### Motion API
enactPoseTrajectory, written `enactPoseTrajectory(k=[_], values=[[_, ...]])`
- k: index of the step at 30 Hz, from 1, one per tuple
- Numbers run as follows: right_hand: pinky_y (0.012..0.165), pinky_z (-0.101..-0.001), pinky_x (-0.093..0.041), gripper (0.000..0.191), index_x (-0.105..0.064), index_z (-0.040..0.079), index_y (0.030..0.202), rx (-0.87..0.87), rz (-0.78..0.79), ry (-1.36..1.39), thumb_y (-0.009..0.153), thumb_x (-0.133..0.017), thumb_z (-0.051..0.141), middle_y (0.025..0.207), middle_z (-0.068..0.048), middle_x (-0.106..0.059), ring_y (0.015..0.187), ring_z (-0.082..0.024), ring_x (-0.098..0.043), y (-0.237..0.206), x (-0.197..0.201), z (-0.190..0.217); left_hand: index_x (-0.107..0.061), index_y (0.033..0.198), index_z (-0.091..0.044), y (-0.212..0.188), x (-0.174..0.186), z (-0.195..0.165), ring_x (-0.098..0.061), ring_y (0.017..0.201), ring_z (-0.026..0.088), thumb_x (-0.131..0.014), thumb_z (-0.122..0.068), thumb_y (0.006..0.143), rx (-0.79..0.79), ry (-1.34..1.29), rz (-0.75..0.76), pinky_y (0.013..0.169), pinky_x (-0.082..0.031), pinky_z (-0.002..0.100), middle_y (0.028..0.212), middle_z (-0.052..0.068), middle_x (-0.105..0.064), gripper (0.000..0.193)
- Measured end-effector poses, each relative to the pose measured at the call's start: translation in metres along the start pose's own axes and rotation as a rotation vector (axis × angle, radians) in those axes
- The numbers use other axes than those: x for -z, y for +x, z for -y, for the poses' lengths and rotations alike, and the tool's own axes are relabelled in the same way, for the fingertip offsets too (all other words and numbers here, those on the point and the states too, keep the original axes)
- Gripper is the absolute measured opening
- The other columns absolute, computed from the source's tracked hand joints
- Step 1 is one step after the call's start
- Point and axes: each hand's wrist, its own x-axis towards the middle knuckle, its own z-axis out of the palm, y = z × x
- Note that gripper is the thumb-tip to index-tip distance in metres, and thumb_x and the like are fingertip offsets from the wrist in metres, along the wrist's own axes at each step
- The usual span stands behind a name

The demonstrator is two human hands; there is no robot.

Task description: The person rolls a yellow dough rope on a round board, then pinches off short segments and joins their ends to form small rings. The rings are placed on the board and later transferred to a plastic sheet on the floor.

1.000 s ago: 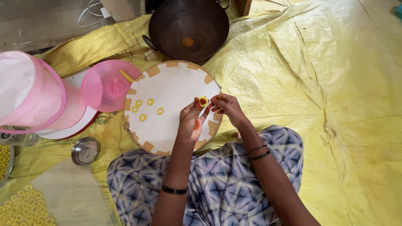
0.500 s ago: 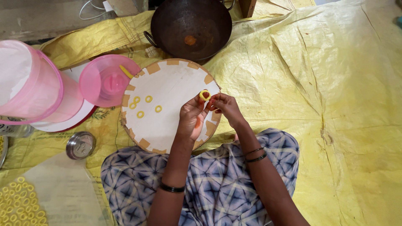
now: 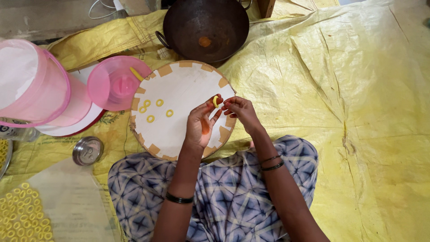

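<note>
A round white board [image 3: 186, 96] with tan taped edges lies on my lap and the yellow sheet. Several small yellow dough rings [image 3: 155, 110] sit on its left half. My left hand [image 3: 202, 123] and my right hand [image 3: 238, 110] meet above the board's right edge, fingertips pinching one small yellow dough piece [image 3: 215, 101] between them. The piece looks like a curved strip, partly hidden by my fingers.
A dark iron wok [image 3: 206, 28] stands beyond the board. Pink plastic containers [image 3: 36, 85] and a pink lid [image 3: 116, 83] sit at left on a white plate. A steel lid [image 3: 88, 150] and a sheet with several yellow rings [image 3: 22, 215] lie at lower left. Yellow tarp [image 3: 349, 98] covers the floor.
The view has shifted slightly. My fingers keep working the yellow dough piece; it looks more like a bent strip now than the ring seen earlier.
</note>
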Motion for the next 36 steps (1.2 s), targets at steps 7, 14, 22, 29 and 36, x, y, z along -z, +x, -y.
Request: enactPoseTrajectory(k=[7, 14, 22, 29, 36], values=[[0.073, -0.0253, -0.052, 0.019, -0.072, 0.007, 0.108, 0.015, 0.003, -0.005, 0.098, -0.068, 0.023, 0.094, -0.004, -0.079, 0.081, -0.009, -0.071, 0.001, 0.000, -0.001, -0.072, 0.110, 0.000, 0.004, -0.003, 0.003, -0.057, 0.111, 0.016, -0.073, -0.027, 0.098, -0.008, 0.053, -0.042, 0.113, -0.042, 0.045, 0.115, 0.007, -0.070, 0.029], [0.074, -0.0259, -0.053, 0.019, -0.072, 0.007, 0.109, 0.017, 0.012, -0.016, 0.098, -0.069, 0.023, 0.095, -0.004, -0.079, 0.082, -0.010, -0.071, 0.000, -0.003, -0.002, -0.073, 0.110, -0.002, -0.001, -0.007, -0.001, -0.059, 0.117, 0.016, -0.067, -0.038, 0.098, 0.028, 0.088, -0.137, 0.108, -0.043, 0.039, 0.116, 0.008, -0.072, 0.038], [0.080, -0.0294, -0.057, 0.020, -0.069, 0.003, 0.113, 0.006, 0.047, 0.172, 0.101, -0.065, 0.019, 0.099, -0.008, -0.076, 0.086, -0.013, -0.072, -0.005, -0.008, 0.003, -0.080, 0.106, -0.005, 0.000, -0.024, -0.001, -0.057, 0.126, 0.023, -0.070, -0.026, 0.097, -0.355, 1.324, -0.244, 0.108, -0.046, 0.040, 0.125, 0.005, -0.066, 0.025], [0.089, -0.0341, -0.058, 0.043, -0.063, -0.006, 0.131, 0.001, 0.228, 0.668, 0.112, -0.046, 0.030, 0.112, -0.014, -0.071, 0.094, -0.017, -0.070, -0.011, -0.002, 0.010, -0.079, 0.097, -0.007, 0.004, -0.042, 0.001, -0.050, 0.135, 0.034, -0.074, -0.005, 0.083, -0.593, 1.865, -0.031, 0.105, -0.042, 0.047, 0.132, 0.009, -0.064, 0.016], [0.100, -0.0371, -0.055, 0.058, -0.055, -0.003, 0.141, -0.029, 0.255, 0.771, 0.111, -0.043, 0.046, 0.120, -0.014, -0.069, 0.105, -0.020, -0.068, -0.015, -0.003, 0.022, -0.079, 0.107, -0.011, 0.009, -0.043, -0.001, -0.054, 0.130, 0.032, -0.080, -0.007, 0.080, -0.541, 1.788, -0.140, 0.103, -0.045, 0.045, 0.126, 0.006, -0.065, 0.027]])
